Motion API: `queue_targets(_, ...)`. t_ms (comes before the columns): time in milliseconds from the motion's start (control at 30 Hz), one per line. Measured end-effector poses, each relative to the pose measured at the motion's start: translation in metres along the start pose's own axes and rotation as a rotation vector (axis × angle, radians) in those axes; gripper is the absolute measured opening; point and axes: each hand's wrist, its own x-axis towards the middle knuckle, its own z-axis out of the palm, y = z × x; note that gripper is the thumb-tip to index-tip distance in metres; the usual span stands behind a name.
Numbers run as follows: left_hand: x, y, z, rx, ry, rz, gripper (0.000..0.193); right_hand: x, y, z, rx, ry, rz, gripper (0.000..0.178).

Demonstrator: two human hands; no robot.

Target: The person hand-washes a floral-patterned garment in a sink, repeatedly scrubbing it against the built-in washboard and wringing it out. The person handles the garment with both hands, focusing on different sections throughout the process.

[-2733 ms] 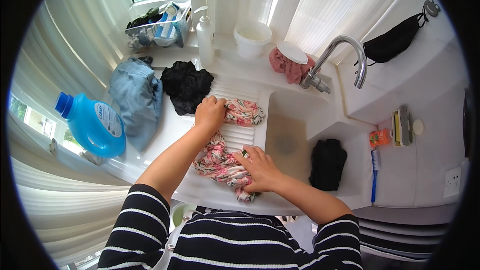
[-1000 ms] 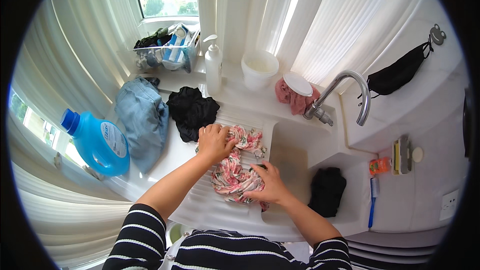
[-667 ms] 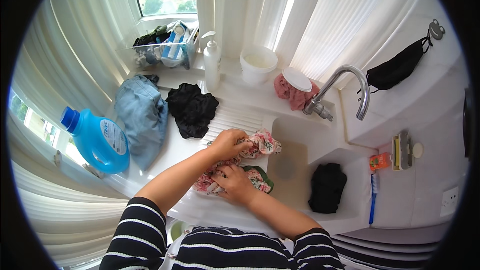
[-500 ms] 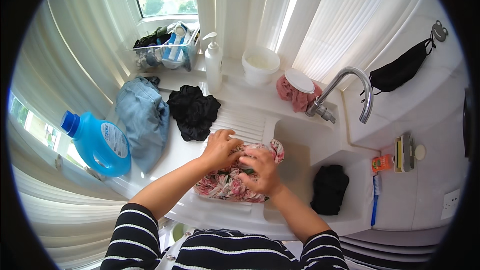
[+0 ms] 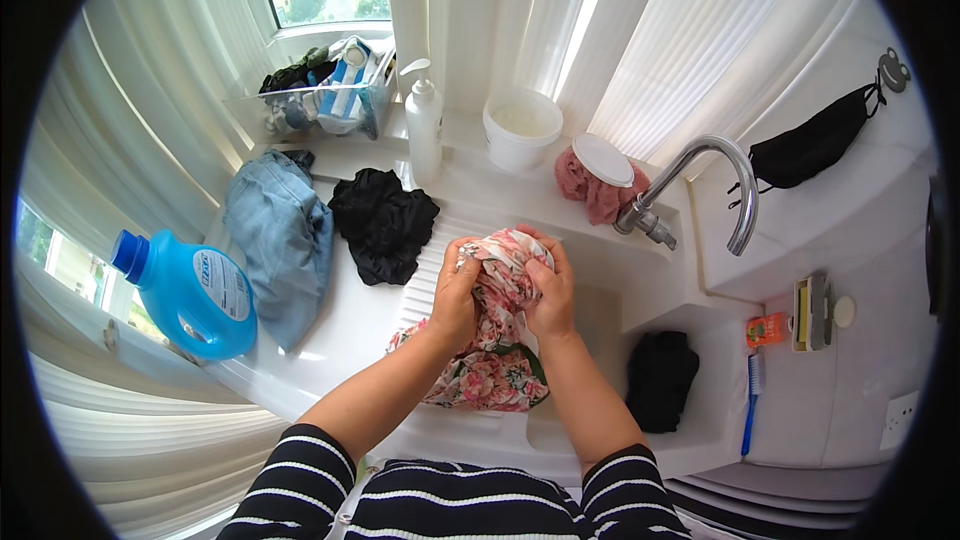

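A floral garment (image 5: 490,377), white with pink flowers and bits of green, lies bunched on the ribbed washboard (image 5: 420,290) beside the sink basin. Its far part is lifted between my hands. My left hand (image 5: 457,292) grips the bundle from the left, and my right hand (image 5: 551,288) is wrapped round its right side. The near part of the cloth still rests on the board. Folds of fabric hide some of my fingertips. Left of the washboard, a black crumpled cloth (image 5: 384,226) lies close to my left hand.
Blue jeans (image 5: 282,240) and a blue detergent bottle (image 5: 205,295) stand left. Behind are a clear bin (image 5: 330,110), a pump bottle (image 5: 425,130), a white tub (image 5: 522,130) and a pink cloth (image 5: 590,185). The faucet (image 5: 740,200) arches over the right; a black cloth (image 5: 661,380) lies beside the basin.
My hands have moved from pressing on the floral garment to gripping its sides. Its far part has been gathered up and away from me.
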Motion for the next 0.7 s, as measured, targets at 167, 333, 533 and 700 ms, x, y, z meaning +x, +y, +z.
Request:
queue_targets(167, 0.052, 0.019, -0.068, 1.143, -0.025, 0.315, 0.024, 0.032, 0.058, -0.068, -0.996, 0.04, -0.059, 0.031)
queue_targets(333, 0.073, 0.005, -0.073, 1.482, -0.485, 0.631, 0.033, 0.011, 0.044, -0.01, -0.889, -0.243, -0.203, 0.024)
queue_targets(533, -0.008, 0.038, -0.076, 1.773, -0.788, 0.6, 0.036, -0.048, 0.027, -0.03, -0.938, -0.667, -0.633, 0.031)
queue_targets(700, 0.08, 0.007, -0.077, 2.141, -0.32, 0.671, 0.025, 0.029, 0.076, -0.026, -1.377, -0.095, -0.464, 0.037)
